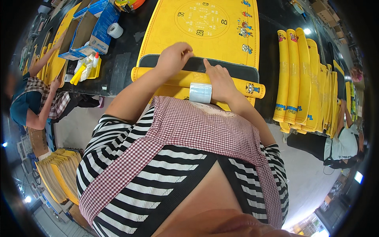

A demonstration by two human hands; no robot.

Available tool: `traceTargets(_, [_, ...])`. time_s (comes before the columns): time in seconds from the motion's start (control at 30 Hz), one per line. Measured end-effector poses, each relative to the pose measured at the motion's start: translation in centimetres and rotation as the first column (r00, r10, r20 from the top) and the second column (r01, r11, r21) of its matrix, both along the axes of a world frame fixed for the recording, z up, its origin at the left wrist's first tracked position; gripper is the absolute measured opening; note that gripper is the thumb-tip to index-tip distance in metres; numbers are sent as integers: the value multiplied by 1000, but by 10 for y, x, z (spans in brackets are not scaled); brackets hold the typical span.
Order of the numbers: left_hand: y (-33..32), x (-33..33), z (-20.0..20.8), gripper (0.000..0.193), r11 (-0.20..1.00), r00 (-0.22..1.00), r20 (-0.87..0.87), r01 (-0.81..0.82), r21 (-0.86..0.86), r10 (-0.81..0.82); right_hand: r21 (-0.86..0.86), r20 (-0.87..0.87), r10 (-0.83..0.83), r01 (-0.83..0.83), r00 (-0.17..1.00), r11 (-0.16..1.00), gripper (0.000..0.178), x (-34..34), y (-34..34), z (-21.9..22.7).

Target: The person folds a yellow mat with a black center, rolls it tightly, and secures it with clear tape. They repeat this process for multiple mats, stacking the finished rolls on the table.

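Yellow printed mat (166, 37) lay flat on black worktop (126, 45), top centre of frame, dark band (241, 72) along its lower edge. Left hand (173, 60) curled over band; whether it gripped anything, could not tell. Right hand (221, 80) unclenched, index finger stretched onto band. Just below: rolled yellow mat (254, 89), clear tape roll (200, 93) beside right wrist. Yellow rolls (290, 79) at right of frame.

Two hands (173, 59) (222, 81) (the wearer's) over one flat mat (199, 39).
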State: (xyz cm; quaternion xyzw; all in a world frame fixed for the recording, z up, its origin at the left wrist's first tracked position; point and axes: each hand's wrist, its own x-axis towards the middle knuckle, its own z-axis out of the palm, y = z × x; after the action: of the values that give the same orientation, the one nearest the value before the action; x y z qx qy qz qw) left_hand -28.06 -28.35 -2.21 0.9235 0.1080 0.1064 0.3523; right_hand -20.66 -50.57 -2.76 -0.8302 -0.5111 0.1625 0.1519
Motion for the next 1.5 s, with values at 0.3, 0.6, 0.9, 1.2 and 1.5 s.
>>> traceTargets(0.3, [-31, -87, -15, 59, 890, 960, 61, 229, 393, -274, 147, 151, -19, -4, 988, 989, 98, 19, 9, -17])
traceTargets(0.6, [8, 17, -4, 72, 868, 941, -308, 265, 419, -138, 626, -69, 85, -23, 994, 779, 64, 35, 4, -31])
traceTargets(0.9, [28, 52, -12, 66, 807, 923, -291, 368, 463, -254, 610, 127, -23, -60, 992, 790, 40, 51, 38, -24])
traceTargets(1.2, [46, 76, -41, 66, 806, 958, 172, 89, 585, -231, 313, -591, -222, 474, 775, 823, 24, 171, 107, -18])
traceTargets(1.5, [57, 87, -31, 65, 793, 931, 209, 120, 597, -298, 530, -425, -29, 274, 905, 803, 33, 199, 110, -30])
